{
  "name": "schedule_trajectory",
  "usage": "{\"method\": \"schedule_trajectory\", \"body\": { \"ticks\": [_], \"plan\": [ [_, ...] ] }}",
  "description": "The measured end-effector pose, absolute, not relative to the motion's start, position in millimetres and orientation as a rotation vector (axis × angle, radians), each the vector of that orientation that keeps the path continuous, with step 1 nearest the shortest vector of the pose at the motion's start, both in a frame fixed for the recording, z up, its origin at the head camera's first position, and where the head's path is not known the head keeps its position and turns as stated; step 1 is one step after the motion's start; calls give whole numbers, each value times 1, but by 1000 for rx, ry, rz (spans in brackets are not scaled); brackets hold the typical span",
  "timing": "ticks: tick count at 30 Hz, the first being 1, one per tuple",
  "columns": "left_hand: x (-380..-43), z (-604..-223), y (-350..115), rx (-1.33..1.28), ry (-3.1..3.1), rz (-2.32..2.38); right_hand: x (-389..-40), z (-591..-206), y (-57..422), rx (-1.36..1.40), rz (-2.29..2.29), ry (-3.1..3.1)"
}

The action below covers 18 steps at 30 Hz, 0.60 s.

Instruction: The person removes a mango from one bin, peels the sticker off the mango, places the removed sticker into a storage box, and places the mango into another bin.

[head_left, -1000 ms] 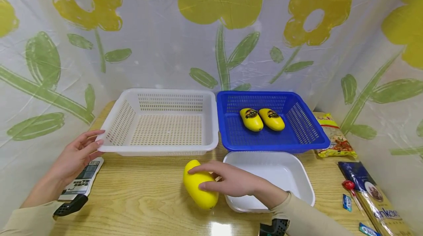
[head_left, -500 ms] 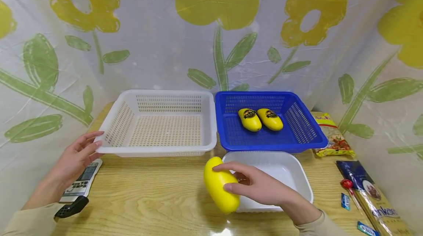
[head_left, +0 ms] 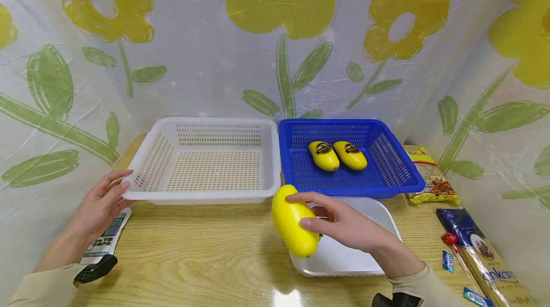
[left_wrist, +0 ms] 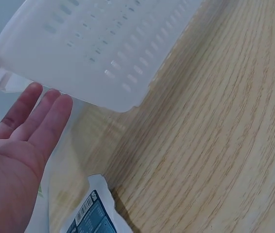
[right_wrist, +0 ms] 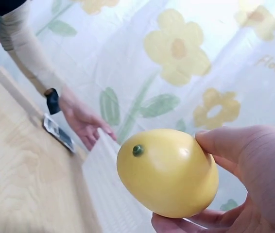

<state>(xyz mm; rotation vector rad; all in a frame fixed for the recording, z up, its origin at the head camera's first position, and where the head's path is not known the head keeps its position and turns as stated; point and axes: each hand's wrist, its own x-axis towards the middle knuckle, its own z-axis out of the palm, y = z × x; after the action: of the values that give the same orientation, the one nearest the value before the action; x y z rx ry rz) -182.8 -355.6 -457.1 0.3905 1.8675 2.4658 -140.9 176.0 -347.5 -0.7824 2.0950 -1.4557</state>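
Observation:
My right hand (head_left: 343, 223) grips a smooth, oblong yellow fruit (head_left: 294, 221) between thumb and fingers, held above the table in front of the baskets. A short green stem shows on the fruit's end in the right wrist view. With my left hand (head_left: 96, 209) I hold the near left corner of the white slotted basket (head_left: 206, 195), thumb over the rim and fingers beneath. That basket has nothing in it. Inside the blue basket (head_left: 296, 183) lie two similar yellow fruits (head_left: 324, 159) with dark labels. My right hand partly covers a white tray (head_left: 343, 266).
Under my left wrist lies a printed packet (head_left: 107, 235). To the right are a yellow food bag (head_left: 431, 178), a blue and gold pack (head_left: 485, 254), a red spoon (head_left: 450, 238) and small blue sachets (head_left: 448, 261). A flower-printed curtain (head_left: 206, 58) encloses the table.
My right hand has lifted the yellow fruit and carried it right, then toward the baskets, over the white tray's left edge. My left hand stays on the white basket's corner.

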Motion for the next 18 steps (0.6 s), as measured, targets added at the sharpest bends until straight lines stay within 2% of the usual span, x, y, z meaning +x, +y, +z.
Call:
{"method": "schedule_trajectory", "body": {
  "ticks": [9, 18],
  "plan": [
    [-184, -456, -355, 376, 1914, 2446, -178, -342, 161, -741, -1542, 2125],
    [-186, -459, -357, 458, 1859, 2452, -234, -334, 113, -648, -1572, 2268]
  ]
}}
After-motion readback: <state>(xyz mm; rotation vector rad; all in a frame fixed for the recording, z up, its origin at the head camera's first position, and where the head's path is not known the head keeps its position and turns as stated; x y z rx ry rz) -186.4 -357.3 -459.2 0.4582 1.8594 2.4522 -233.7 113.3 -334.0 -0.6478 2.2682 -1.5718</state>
